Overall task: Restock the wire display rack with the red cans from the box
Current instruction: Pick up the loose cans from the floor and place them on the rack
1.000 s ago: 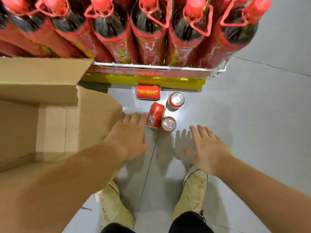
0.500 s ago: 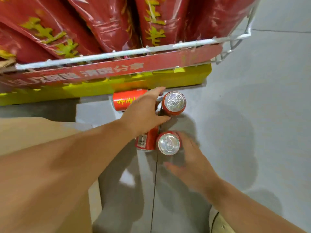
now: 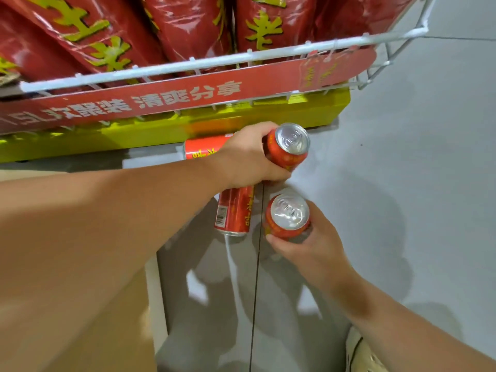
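On the grey floor below the white wire display rack (image 3: 204, 66) are several red cans. My left hand (image 3: 249, 159) is wrapped round an upright red can (image 3: 288, 149) with its silver top facing me. My right hand (image 3: 308, 245) grips a second upright red can (image 3: 288, 217) from below. Two more cans lie on their sides: one (image 3: 234, 210) between my hands, partly under my left hand, and another (image 3: 204, 149) against the rack's yellow base (image 3: 308, 114). The box (image 3: 80, 331) is mostly hidden behind my left arm.
The rack's lowest shelf is packed with large red bottles (image 3: 188, 28) behind a red banner (image 3: 188, 95). My right shoe (image 3: 362, 353) shows at the bottom right. Grey floor (image 3: 402, 183) stretches to the right of the rack.
Both hands have gone from reaching with spread fingers to closing round a can each. The view has moved nearer to the floor and rack, and the left-hand can is now tilted up.
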